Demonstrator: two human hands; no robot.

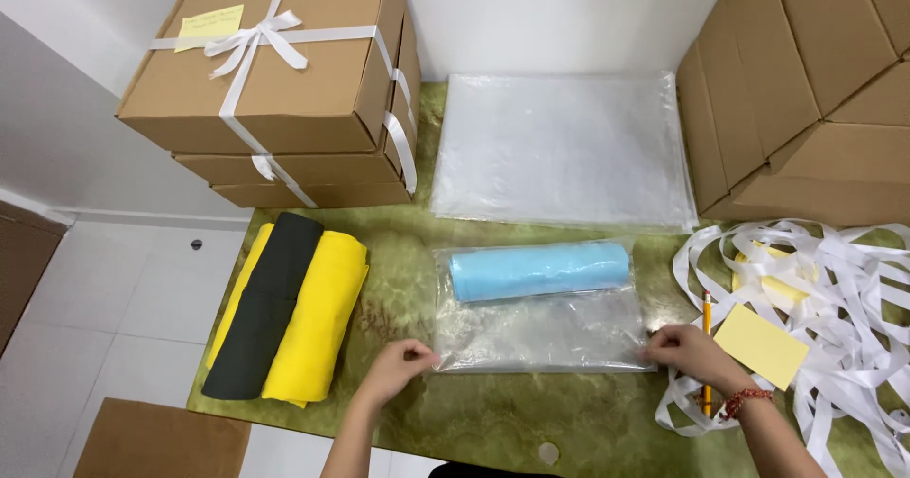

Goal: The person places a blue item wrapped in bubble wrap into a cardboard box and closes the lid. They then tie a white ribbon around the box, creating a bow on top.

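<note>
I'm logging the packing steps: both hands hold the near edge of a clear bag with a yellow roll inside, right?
Not quite. The roll inside the clear bag is light blue, as the head view shows. The left hand and right hand do hold its near edge.

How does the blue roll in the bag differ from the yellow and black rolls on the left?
The blue roll lies crosswise inside a clear plastic bag that both hands, left and right, pinch at its near corners. The yellow roll and black roll lie bare, unheld, lengthwise. All are rolled fabric.
</note>
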